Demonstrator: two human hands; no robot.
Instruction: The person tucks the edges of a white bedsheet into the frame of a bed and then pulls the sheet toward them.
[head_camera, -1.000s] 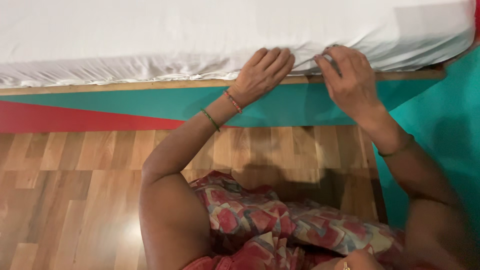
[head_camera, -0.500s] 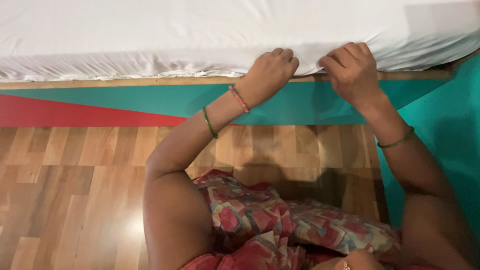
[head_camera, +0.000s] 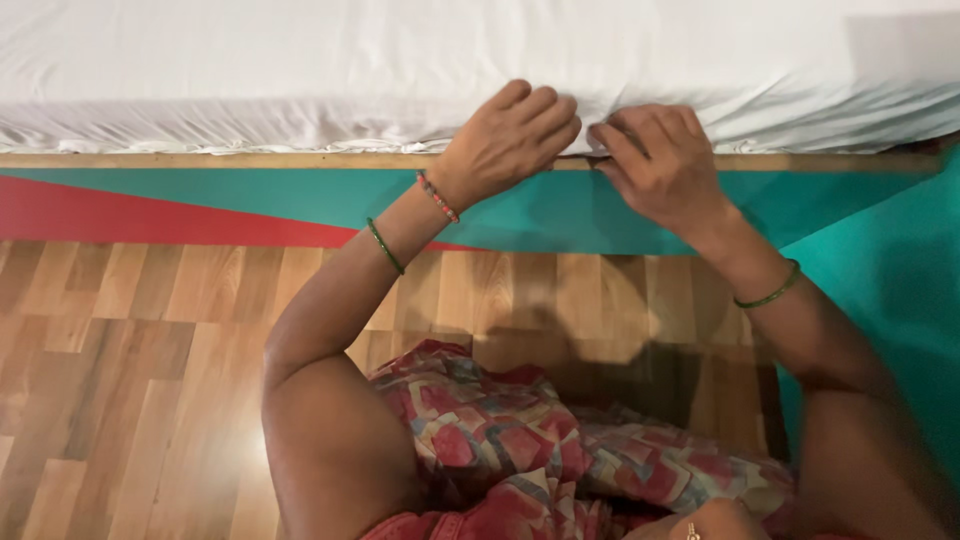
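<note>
The sheet (head_camera: 420, 60) is white and covers the mattress across the whole top of the view. Its lower edge is gathered into fine wrinkles where it meets the bed frame (head_camera: 200, 160), a thin wooden rail running left to right.

The left hand (head_camera: 505, 140) lies palm down on the sheet's lower edge, fingers bent over the fold and pressing it at the rail. It is not a full fist; the fingers curl onto the cloth. The right hand (head_camera: 655, 160) sits just beside it, fingertips nearly meeting those of the left hand. Its fingers are curled and pinch the sheet edge right at the rail. Whether the tips reach under the mattress cannot be told.

The left wrist carries a beaded band (head_camera: 438, 197) and a green bangle (head_camera: 385, 246); the right wrist carries a second green bangle (head_camera: 768, 292).

Below the rail, the bed side panel (head_camera: 560, 210) is painted teal, with a red wedge (head_camera: 120, 218) widening toward the left. A teal surface (head_camera: 880, 290) continues down the right side.

The floor (head_camera: 130, 350) is wood-look laminate in staggered planks, with a soft glare spot at lower left and the arms' shadow near centre. A patterned garment (head_camera: 520, 440) in red, pink and cream fills the lower middle.
</note>
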